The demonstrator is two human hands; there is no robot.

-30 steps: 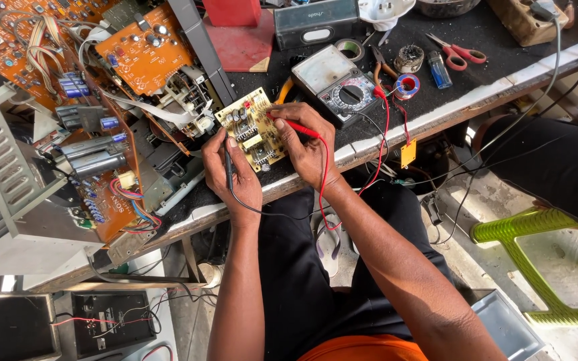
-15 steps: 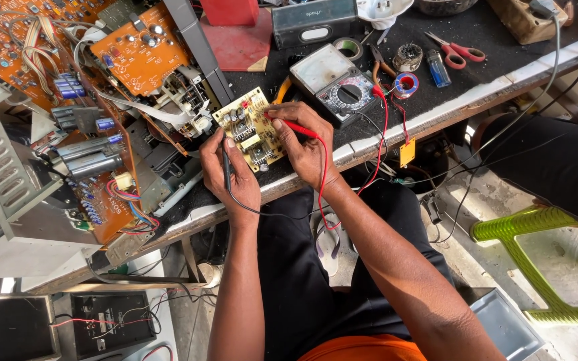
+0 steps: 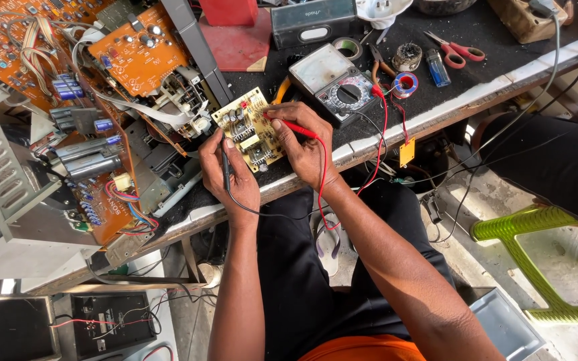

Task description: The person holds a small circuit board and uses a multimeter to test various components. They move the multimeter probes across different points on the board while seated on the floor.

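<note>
Two hands, multimeter just beyond.

Bright daylight floods in from about three o'clock, whitening the floor there. Under the bench it is shadowy. Sharp focus throughout, with slight wide-angle bending at the edges.

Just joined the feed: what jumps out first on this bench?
At centre, the right hand presses a red probe onto a small yellowish circuit board, while the left hand holds a black probe at its edge. Behind sits an analog multimeter; large orange circuit boards crowd the left.
</note>
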